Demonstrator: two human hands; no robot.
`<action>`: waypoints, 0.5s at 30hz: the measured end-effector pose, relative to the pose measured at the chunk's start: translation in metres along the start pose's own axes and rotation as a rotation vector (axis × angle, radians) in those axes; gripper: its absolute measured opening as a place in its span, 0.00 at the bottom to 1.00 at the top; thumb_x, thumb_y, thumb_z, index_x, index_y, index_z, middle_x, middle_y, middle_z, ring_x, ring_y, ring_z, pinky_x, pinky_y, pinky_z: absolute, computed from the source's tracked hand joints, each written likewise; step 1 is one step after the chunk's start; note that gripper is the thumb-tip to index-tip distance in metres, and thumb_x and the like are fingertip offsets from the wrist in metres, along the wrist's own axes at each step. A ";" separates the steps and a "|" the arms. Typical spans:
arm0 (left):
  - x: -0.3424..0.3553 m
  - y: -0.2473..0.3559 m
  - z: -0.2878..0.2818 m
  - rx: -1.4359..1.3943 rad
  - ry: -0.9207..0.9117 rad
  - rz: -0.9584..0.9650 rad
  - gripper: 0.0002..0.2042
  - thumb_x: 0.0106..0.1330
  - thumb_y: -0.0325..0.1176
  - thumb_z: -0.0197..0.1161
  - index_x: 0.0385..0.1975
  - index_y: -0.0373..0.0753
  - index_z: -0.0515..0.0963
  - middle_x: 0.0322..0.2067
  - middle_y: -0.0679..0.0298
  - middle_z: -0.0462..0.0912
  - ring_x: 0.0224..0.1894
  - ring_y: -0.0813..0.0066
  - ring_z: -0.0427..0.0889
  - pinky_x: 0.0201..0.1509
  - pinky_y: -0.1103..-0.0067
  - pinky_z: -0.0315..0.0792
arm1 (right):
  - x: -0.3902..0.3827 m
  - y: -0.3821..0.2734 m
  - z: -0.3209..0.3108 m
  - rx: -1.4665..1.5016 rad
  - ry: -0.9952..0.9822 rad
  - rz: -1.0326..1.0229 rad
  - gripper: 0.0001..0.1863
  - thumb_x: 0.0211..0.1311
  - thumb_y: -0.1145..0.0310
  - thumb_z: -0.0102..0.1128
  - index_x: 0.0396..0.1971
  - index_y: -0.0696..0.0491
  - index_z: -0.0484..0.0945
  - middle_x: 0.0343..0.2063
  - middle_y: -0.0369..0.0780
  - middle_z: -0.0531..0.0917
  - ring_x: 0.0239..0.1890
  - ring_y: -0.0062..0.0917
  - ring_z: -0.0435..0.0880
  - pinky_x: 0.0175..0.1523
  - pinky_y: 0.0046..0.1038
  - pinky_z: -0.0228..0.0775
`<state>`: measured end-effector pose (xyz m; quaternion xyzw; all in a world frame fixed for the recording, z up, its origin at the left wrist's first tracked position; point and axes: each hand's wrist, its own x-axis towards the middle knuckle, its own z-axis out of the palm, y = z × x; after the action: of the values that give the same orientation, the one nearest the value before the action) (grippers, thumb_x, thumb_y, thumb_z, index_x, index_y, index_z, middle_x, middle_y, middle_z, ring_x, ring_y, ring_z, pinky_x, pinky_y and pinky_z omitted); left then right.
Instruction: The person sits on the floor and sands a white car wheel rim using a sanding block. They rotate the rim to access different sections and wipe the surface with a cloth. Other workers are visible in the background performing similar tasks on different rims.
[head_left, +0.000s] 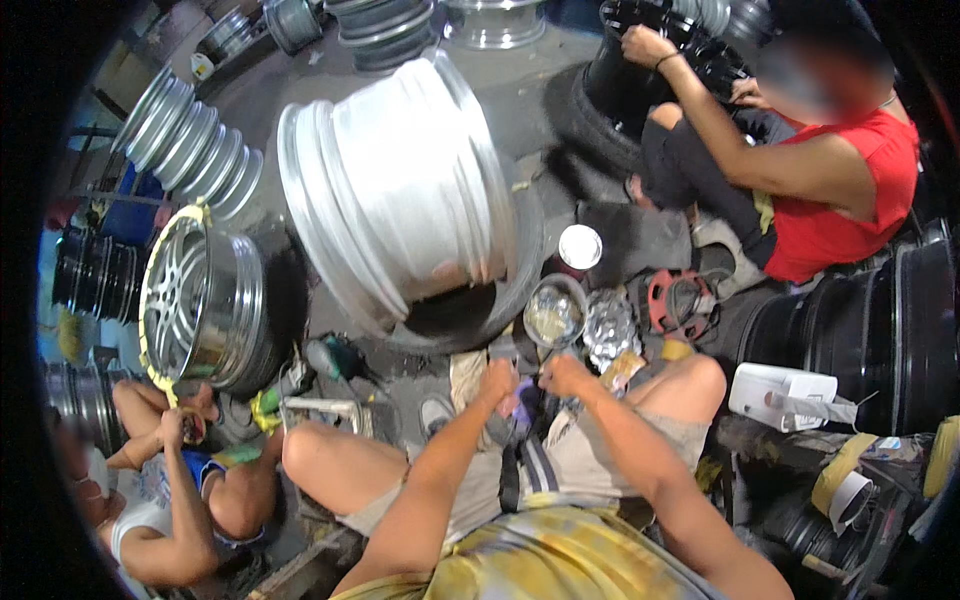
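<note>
Over my lap, my left hand point(500, 380) and my right hand point(566, 376) are close together, both with curled fingers. A small greyish-purple cloth-like piece point(522, 404) shows below and between them. Whatever the fingers grip is too small and blurred to tell. Just beyond my hands stands a round clear tub point(556, 310), its contents hard to make out. Crumpled shiny foil or plastic point(612, 328) lies against its right side. Ahead and to the left, a large silver wheel rim point(400, 180) lies tilted on a tire point(535, 225).
A can with a white top point(580, 247) stands behind the tub, near a red ring-shaped part point(680, 303). A co-worker in red point(840, 190) sits at far right; another person point(165, 510) sits left by a yellow-taped rim point(190, 300). Black rims point(850, 330) line the right.
</note>
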<state>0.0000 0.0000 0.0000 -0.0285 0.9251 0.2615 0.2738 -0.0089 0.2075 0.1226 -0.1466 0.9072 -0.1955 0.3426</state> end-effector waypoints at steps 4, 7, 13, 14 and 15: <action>-0.028 -0.023 -0.088 0.138 -0.101 -0.115 0.16 0.64 0.32 0.60 0.48 0.32 0.86 0.52 0.37 0.84 0.56 0.39 0.84 0.63 0.57 0.78 | 0.026 -0.033 0.008 -0.018 0.022 -0.034 0.15 0.58 0.57 0.72 0.38 0.52 0.91 0.45 0.52 0.88 0.52 0.48 0.87 0.59 0.45 0.79; -0.045 -0.009 -0.086 0.239 -0.082 -0.076 0.15 0.64 0.32 0.63 0.46 0.32 0.86 0.48 0.40 0.86 0.53 0.43 0.87 0.59 0.59 0.81 | 0.012 -0.027 0.021 -0.045 0.135 -0.012 0.15 0.59 0.58 0.71 0.40 0.53 0.90 0.51 0.50 0.83 0.58 0.47 0.80 0.60 0.46 0.75; -0.080 -0.015 -0.066 0.278 -0.016 -0.015 0.17 0.61 0.41 0.73 0.43 0.34 0.87 0.46 0.42 0.88 0.51 0.46 0.88 0.56 0.60 0.83 | 0.014 -0.059 0.077 -0.569 0.371 -0.192 0.14 0.60 0.62 0.63 0.41 0.51 0.89 0.54 0.46 0.78 0.62 0.41 0.73 0.65 0.42 0.64; -0.083 -0.008 -0.072 0.254 -0.066 -0.015 0.19 0.60 0.43 0.73 0.43 0.34 0.87 0.46 0.41 0.88 0.51 0.46 0.88 0.56 0.59 0.83 | 0.015 -0.057 0.093 -0.580 0.263 -0.130 0.14 0.62 0.62 0.61 0.42 0.49 0.90 0.55 0.45 0.79 0.62 0.40 0.73 0.65 0.42 0.63; -0.087 -0.002 -0.079 0.230 -0.110 -0.017 0.20 0.59 0.45 0.74 0.43 0.34 0.87 0.46 0.40 0.87 0.51 0.45 0.88 0.55 0.59 0.83 | 0.016 -0.053 0.112 -0.590 0.159 -0.069 0.14 0.64 0.63 0.59 0.44 0.47 0.90 0.55 0.44 0.80 0.62 0.39 0.74 0.65 0.43 0.63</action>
<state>0.0357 -0.0488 0.1005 0.0098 0.9322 0.1526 0.3280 0.0622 0.1258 0.0605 -0.2549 0.9431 0.0540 0.2065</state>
